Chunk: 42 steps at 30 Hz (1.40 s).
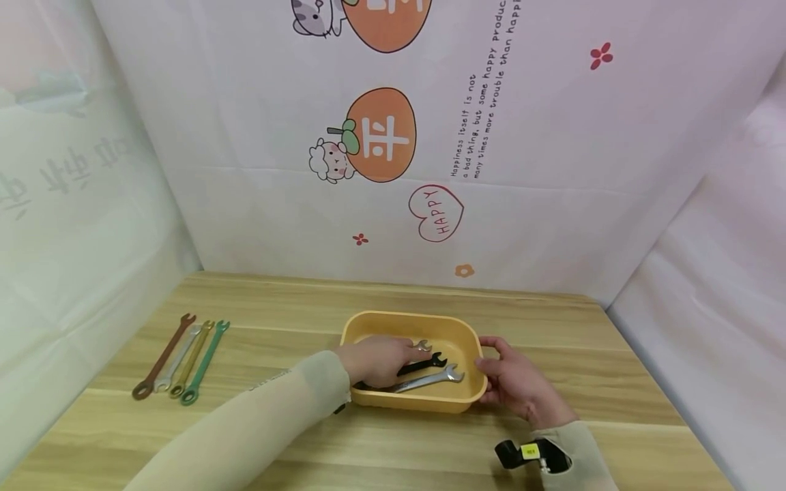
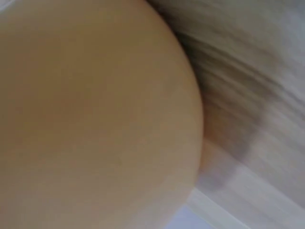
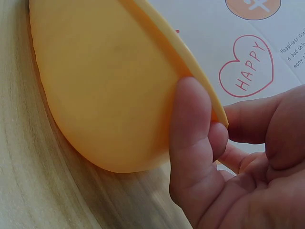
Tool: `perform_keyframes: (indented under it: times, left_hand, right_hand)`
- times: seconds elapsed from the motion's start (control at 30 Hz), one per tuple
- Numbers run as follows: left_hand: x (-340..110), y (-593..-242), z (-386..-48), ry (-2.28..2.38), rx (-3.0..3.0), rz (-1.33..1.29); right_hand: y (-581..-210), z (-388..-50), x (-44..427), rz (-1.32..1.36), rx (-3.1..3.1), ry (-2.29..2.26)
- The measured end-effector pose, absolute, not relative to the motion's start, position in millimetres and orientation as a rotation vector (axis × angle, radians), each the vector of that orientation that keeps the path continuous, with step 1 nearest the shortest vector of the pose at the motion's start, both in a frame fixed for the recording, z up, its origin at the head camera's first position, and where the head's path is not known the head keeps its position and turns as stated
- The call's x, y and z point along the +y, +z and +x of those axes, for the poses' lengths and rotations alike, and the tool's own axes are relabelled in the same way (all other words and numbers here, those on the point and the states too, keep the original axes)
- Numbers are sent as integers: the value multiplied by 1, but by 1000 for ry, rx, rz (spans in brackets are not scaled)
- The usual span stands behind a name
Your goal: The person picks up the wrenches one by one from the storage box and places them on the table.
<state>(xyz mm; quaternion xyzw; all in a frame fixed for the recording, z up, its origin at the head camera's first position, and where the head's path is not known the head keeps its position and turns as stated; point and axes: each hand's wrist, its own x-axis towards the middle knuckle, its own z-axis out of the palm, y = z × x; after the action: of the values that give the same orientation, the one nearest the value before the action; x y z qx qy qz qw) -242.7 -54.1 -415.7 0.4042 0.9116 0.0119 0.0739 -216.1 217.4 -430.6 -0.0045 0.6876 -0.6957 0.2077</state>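
Note:
A yellow plastic bin [image 1: 417, 402] stands on the wooden table, and its outer wall also fills much of the left and right wrist views. Inside lie a silver wrench [image 1: 430, 380], a black wrench [image 1: 424, 365] and another silver wrench end [image 1: 421, 346]. My left hand [image 1: 383, 361] reaches in over the bin's left rim, above the wrenches, with one finger stretched to the right. Its other fingertips are hidden, so whether they grip a wrench does not show. At the right end, my right hand [image 1: 516, 378] grips the rim, its thumb [image 3: 190, 109] against the wall.
On the table's left lie a reddish-brown wrench [image 1: 164, 358], a silver wrench [image 1: 179, 358], a gold wrench [image 1: 192, 359] and a green wrench [image 1: 206, 361], side by side. A printed white cloth [image 1: 276, 204] hangs behind the table [image 1: 276, 327].

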Motion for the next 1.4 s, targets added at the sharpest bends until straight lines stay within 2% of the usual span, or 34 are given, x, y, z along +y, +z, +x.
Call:
perform_keyframes:
  times: [0.6, 1.1, 1.4]
  left_hand:
    - [-48, -416, -241, -8, 2788, 1095]
    - [-53, -408, -254, 306, 2694, 882]
    - [-60, -402, -255, 672, 2629, 815]
  right_hand:
    - [-430, -216, 218, -13, 1910, -1935]
    - [-430, -216, 217, -6, 1920, -1929]
    - [-430, -215, 217, -5, 1931, -1917]
